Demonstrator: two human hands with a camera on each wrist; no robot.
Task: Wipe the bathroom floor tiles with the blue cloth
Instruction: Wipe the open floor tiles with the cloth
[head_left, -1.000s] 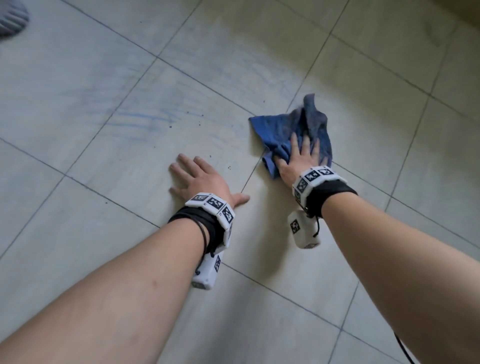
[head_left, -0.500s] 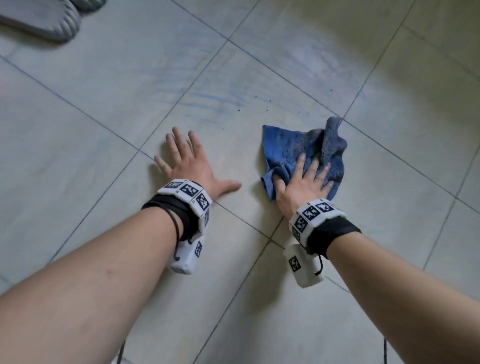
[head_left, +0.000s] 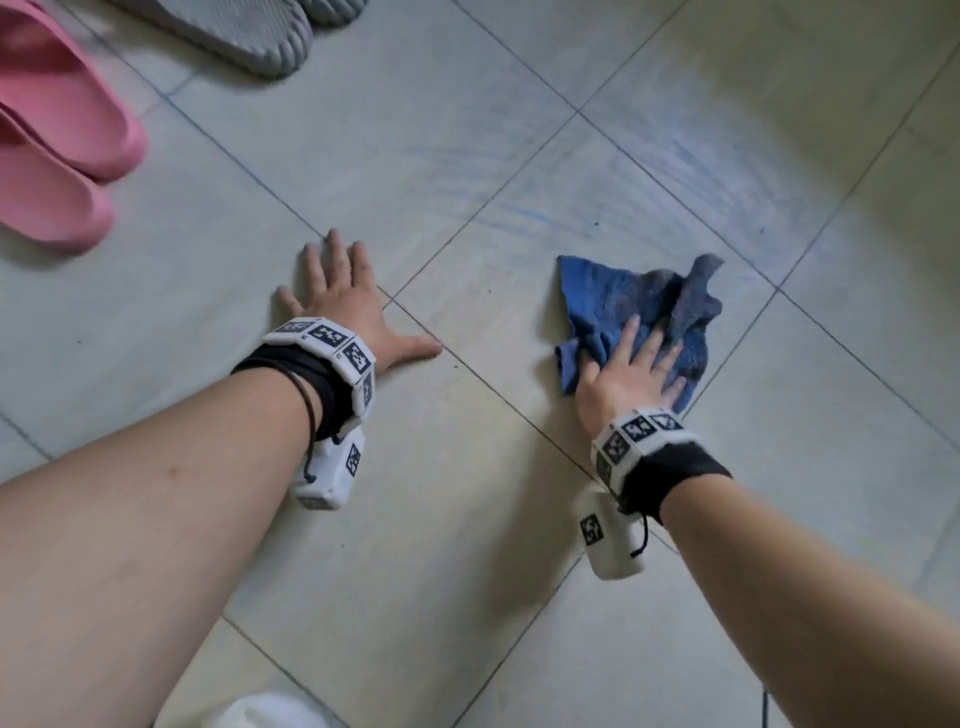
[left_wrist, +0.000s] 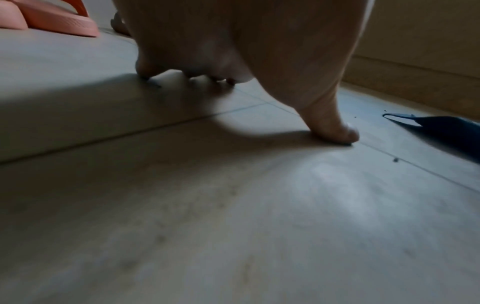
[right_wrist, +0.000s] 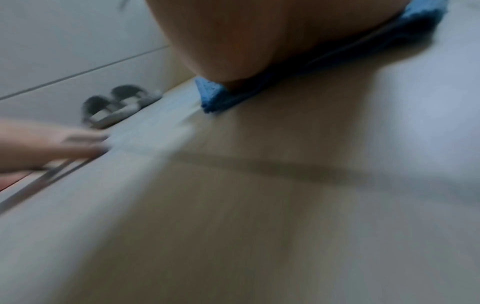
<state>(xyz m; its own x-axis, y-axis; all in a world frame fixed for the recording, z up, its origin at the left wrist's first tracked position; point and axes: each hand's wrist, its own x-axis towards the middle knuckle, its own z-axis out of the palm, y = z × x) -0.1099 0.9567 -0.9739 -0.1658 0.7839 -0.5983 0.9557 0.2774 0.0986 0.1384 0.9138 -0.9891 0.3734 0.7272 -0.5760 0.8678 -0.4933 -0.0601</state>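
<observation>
From the head camera I see my right hand (head_left: 626, 371) laid flat on the blue cloth (head_left: 631, 312), fingers straight and slightly spread, pressing it against the floor tiles (head_left: 467, 467). The cloth is crumpled, bright blue on its left side and greyer on its far right corner, and it sits right of centre across a grout line. Only its near edge is under my palm; the rest bunches out beyond my fingertips. In the right wrist view the cloth (right_wrist: 218, 98) shows as a blue fold squeezed between the heel of my hand and the tile, though that picture is badly blurred.

My left hand (head_left: 345, 306) is planted on the floor to the left of the cloth and apart from it, fingers extended and thumb splayed to the right, holding nothing. The left wrist view shows the thumb tip and fingertips (left_wrist: 145, 72) touching the tile, with a corner of the cloth (left_wrist: 446, 129) off to the right.

Faint bluish streaks (head_left: 524, 215) mark the tiles just beyond the cloth. At far left lie pink slippers (head_left: 57, 135), and grey slippers (head_left: 244, 36) rest along the far edge. Both wrists carry white marker bands (head_left: 332, 343).
</observation>
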